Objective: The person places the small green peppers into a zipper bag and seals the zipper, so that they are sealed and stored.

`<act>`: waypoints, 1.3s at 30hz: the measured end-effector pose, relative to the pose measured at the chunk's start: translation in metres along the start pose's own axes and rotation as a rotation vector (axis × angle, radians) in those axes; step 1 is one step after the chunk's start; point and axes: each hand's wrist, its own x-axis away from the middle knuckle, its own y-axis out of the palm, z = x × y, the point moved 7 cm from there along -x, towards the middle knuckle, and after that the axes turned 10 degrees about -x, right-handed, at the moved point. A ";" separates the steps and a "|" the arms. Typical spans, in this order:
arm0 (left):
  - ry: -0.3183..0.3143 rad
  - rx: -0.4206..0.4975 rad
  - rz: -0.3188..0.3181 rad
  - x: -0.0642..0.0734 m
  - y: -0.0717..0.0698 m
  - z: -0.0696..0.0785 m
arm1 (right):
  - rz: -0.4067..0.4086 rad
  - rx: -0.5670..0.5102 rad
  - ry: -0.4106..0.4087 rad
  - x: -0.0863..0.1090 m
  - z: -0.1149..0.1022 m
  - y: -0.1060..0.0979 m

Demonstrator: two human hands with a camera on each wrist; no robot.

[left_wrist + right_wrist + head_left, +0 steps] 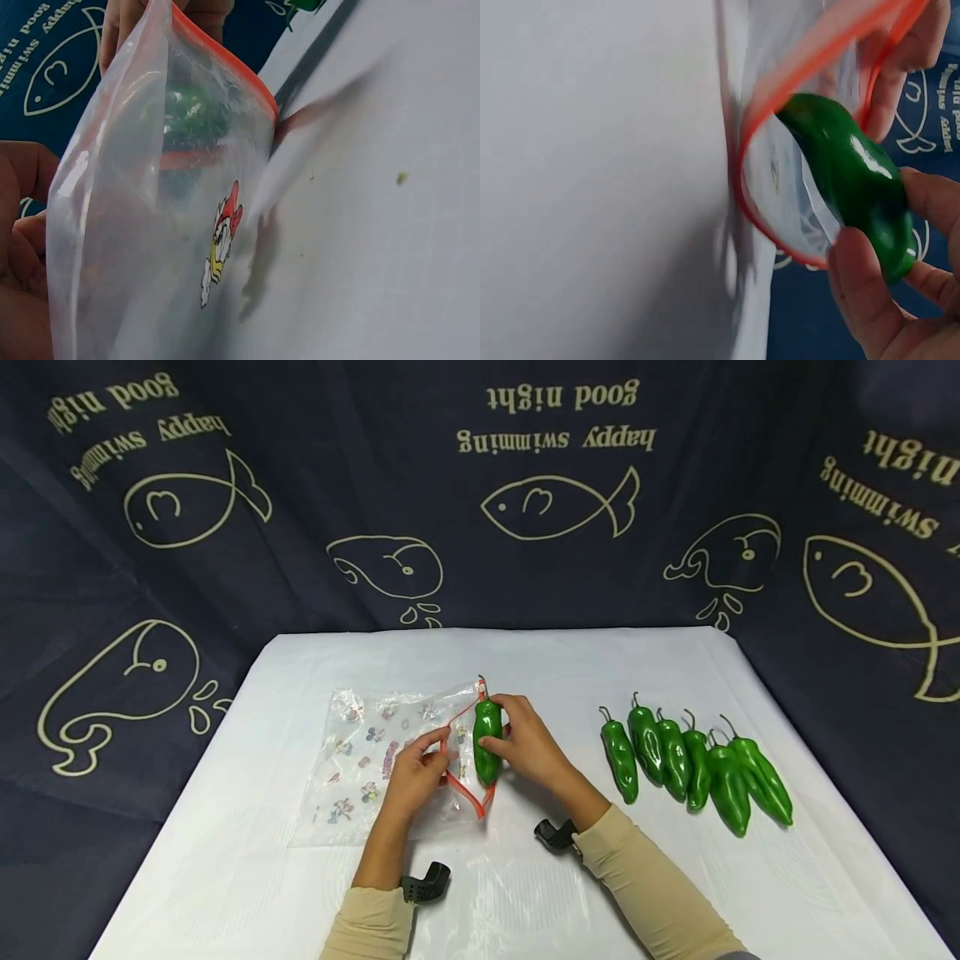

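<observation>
A clear plastic zip bag (360, 768) with small cartoon prints and a red-orange edge lies on the table, its mouth facing right. My left hand (416, 774) pinches the upper edge of that mouth and holds it apart. In my right hand (528, 739) is a green pepper (487, 739), gripped between thumb and fingers right at the opening. The right wrist view shows the pepper (855, 176) with one end within the red rim (742, 165). Through the film in the left wrist view, the pepper (195, 116) shows as a blurred green shape.
Several more green peppers (675, 756) lie in a row on the right side of the white table (525, 893). A dark blue cloth (420, 460) with fish drawings hangs behind the table. Black wrist cameras (426, 883) sit on both wrists.
</observation>
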 end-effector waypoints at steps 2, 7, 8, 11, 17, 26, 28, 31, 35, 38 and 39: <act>0.005 0.009 0.001 0.000 0.000 0.001 | -0.015 -0.025 0.029 0.001 0.002 0.005; 0.014 0.065 0.010 0.000 0.001 0.001 | -0.035 -0.037 0.076 0.003 0.005 0.014; 0.012 0.069 0.008 0.000 0.001 0.001 | -0.038 -0.036 0.081 0.004 0.006 0.015; 0.009 0.071 0.003 0.000 0.003 0.000 | -0.052 -0.028 0.087 0.005 0.007 0.018; 0.027 0.072 0.027 0.000 0.002 0.002 | -0.065 -0.009 0.082 0.004 0.006 0.020; 0.032 0.044 0.016 0.000 0.002 0.000 | -0.071 -0.008 0.091 0.007 0.007 0.022; 0.030 0.038 0.004 0.001 0.003 -0.001 | -0.076 -0.004 0.089 0.007 0.007 0.023; 0.038 0.035 -0.009 0.001 0.004 0.000 | -0.081 0.008 0.089 0.007 0.008 0.025; 0.065 0.042 -0.025 0.004 0.006 0.004 | -0.092 0.022 0.085 0.005 0.008 0.027; 0.082 0.040 -0.047 0.011 0.005 0.020 | -0.104 0.032 0.084 0.004 0.008 0.029; 0.085 0.038 -0.053 0.013 0.004 0.025 | -0.105 0.032 0.081 0.003 0.007 0.029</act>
